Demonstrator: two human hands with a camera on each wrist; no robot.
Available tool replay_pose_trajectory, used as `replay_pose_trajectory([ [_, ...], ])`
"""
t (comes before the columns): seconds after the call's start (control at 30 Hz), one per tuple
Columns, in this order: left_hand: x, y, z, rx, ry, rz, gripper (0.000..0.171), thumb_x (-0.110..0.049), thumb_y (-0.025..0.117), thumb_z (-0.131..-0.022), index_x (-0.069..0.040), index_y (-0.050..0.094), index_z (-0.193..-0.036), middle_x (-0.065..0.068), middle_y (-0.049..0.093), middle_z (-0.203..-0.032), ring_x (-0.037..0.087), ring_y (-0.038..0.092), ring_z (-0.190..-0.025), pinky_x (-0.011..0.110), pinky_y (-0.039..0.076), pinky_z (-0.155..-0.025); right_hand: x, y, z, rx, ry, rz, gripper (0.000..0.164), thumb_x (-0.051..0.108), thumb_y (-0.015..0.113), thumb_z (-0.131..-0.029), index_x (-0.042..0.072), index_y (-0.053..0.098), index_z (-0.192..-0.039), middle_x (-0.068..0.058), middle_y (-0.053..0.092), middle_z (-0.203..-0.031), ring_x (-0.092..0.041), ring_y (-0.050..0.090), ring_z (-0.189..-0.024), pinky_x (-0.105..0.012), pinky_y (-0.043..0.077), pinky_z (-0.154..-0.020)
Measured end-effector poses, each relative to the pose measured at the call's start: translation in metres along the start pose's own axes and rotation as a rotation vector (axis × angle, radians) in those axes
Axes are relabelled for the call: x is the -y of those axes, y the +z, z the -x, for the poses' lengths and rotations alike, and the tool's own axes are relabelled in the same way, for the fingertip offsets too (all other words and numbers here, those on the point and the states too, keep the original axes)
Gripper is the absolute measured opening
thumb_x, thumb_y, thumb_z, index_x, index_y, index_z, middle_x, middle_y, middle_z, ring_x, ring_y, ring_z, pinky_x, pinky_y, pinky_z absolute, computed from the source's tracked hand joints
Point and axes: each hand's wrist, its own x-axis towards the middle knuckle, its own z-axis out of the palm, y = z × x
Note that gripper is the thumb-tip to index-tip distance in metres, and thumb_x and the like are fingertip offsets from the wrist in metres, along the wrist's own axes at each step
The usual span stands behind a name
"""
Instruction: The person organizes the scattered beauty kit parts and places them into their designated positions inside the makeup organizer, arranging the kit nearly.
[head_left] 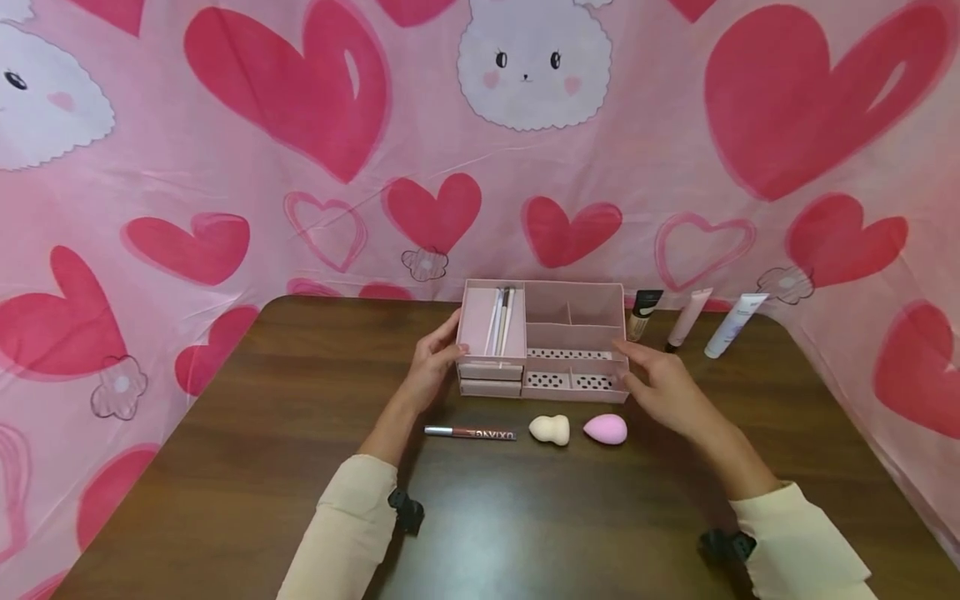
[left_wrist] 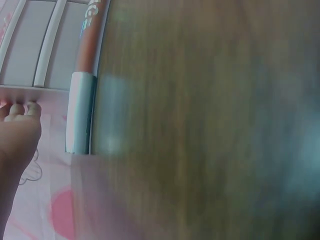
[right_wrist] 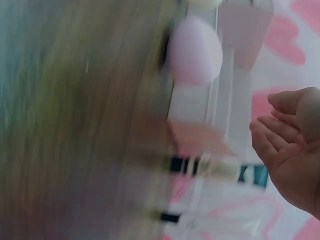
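A pink desk organizer (head_left: 574,334) stands near the back of the table, with two small drawers (head_left: 491,380) at its lower left. Several slim brushes or pencils (head_left: 500,321) lie on its upper left section. At the organizer's left wall, my left hand (head_left: 429,364) touches the side with its fingertips (left_wrist: 34,107), thumb near the front corner. Alongside the right wall is my right hand (head_left: 663,385), fingers extended; the right wrist view shows its palm (right_wrist: 295,150) holding nothing. Whether it touches the wall I cannot tell.
In front of the organizer lie a lip gloss tube (head_left: 470,432), a cream sponge (head_left: 550,430) and a pink sponge (head_left: 606,429). To its right stand a black-topped tube (head_left: 643,315), a pink tube (head_left: 688,319) and a white tube (head_left: 735,326). A heart-patterned cloth (head_left: 525,158) hangs behind.
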Motion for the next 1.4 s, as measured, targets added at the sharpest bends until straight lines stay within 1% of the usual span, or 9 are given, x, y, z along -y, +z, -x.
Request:
replay_pose_trajectory([
  [0.1, 0.0, 0.004, 0.001, -0.013, 0.007, 0.019, 0.068, 0.008, 0.049, -0.091, 0.008, 0.027, -0.155, 0.019, 0.024, -0.167, 0.004, 0.043, -0.133, 0.011, 0.04, -0.104, 0.023, 0.009, -0.001, 0.062, -0.088, -0.007, 0.046, -0.005, 0.07, -0.087, -0.005, 0.063, -0.133, -0.024, 0.068, -0.131, -0.04, 0.066, -0.12, -0.056, 0.052, -0.097],
  [0.3, 0.0, 0.009, -0.001, -0.036, 0.018, 0.048, 0.068, 0.008, 0.047, -0.09, 0.008, 0.027, -0.155, 0.021, 0.025, -0.166, 0.0, 0.047, -0.127, 0.011, 0.041, -0.102, 0.07, 0.039, -0.01, 0.301, -0.274, 0.005, 0.038, 0.004, 0.068, -0.093, 0.002, 0.067, -0.131, -0.013, 0.072, -0.129, -0.028, 0.069, -0.119, -0.049, 0.054, -0.101],
  [0.4, -0.003, 0.009, -0.002, -0.048, 0.024, 0.057, 0.068, 0.009, 0.047, -0.089, 0.009, 0.028, -0.155, 0.024, 0.027, -0.165, -0.001, 0.051, -0.12, 0.012, 0.044, -0.099, 0.085, 0.054, -0.02, 0.386, -0.318, 0.019, 0.036, 0.008, 0.069, -0.094, 0.004, 0.068, -0.13, -0.01, 0.072, -0.129, -0.025, 0.069, -0.119, -0.045, 0.054, -0.102],
  [0.47, -0.004, 0.009, -0.002, -0.057, 0.025, 0.061, 0.068, 0.01, 0.047, -0.089, 0.009, 0.028, -0.155, 0.026, 0.028, -0.164, -0.001, 0.052, -0.117, 0.012, 0.045, -0.097, 0.092, 0.063, -0.028, 0.419, -0.318, 0.028, 0.036, 0.01, 0.069, -0.094, 0.005, 0.069, -0.13, -0.009, 0.072, -0.128, -0.023, 0.068, -0.118, -0.044, 0.054, -0.102],
  [0.57, -0.005, 0.007, -0.002, -0.075, 0.022, 0.071, 0.069, 0.01, 0.046, -0.088, 0.011, 0.028, -0.154, 0.028, 0.029, -0.163, -0.001, 0.055, -0.112, 0.013, 0.047, -0.094, 0.097, 0.074, -0.038, 0.452, -0.325, 0.04, 0.035, 0.013, 0.07, -0.094, 0.007, 0.069, -0.129, -0.007, 0.072, -0.128, -0.021, 0.068, -0.118, -0.042, 0.054, -0.103],
  [0.7, -0.006, 0.005, -0.001, -0.073, 0.01, 0.073, 0.07, 0.01, 0.046, -0.087, 0.01, 0.027, -0.155, 0.029, 0.028, -0.163, -0.001, 0.056, -0.111, 0.013, 0.047, -0.094, 0.099, 0.087, -0.048, 0.482, -0.372, 0.05, 0.032, 0.013, 0.07, -0.093, 0.01, 0.072, -0.126, -0.004, 0.074, -0.123, -0.018, 0.068, -0.114, -0.038, 0.055, -0.101],
  [0.93, -0.008, 0.002, -0.001, -0.064, -0.011, 0.062, 0.07, 0.013, 0.046, -0.087, 0.011, 0.027, -0.154, 0.026, 0.025, -0.165, 0.0, 0.053, -0.12, 0.012, 0.045, -0.097, 0.104, 0.108, -0.056, 0.515, -0.464, 0.09, 0.032, 0.014, 0.071, -0.091, 0.019, 0.075, -0.123, 0.001, 0.073, -0.107, -0.012, 0.066, -0.097, -0.029, 0.056, -0.087],
  [1.13, -0.004, 0.002, 0.0, -0.078, -0.019, 0.069, 0.069, 0.012, 0.044, -0.087, 0.011, 0.028, -0.154, 0.026, 0.026, -0.165, 0.0, 0.053, -0.116, 0.012, 0.044, -0.096, 0.106, 0.121, -0.056, 0.572, -0.481, 0.117, 0.036, 0.013, 0.073, -0.091, 0.02, 0.073, -0.126, -0.001, 0.072, -0.109, -0.014, 0.068, -0.101, -0.03, 0.056, -0.089],
  [1.4, -0.002, 0.006, 0.0, -0.075, -0.031, 0.071, 0.07, 0.011, 0.046, -0.087, 0.009, 0.028, -0.155, 0.025, 0.027, -0.165, 0.001, 0.052, -0.12, 0.012, 0.044, -0.097, 0.103, 0.131, -0.053, 0.523, -0.513, 0.153, 0.034, 0.008, 0.072, -0.091, 0.018, 0.074, -0.124, -0.001, 0.071, -0.102, -0.014, 0.067, -0.093, -0.029, 0.056, -0.083],
])
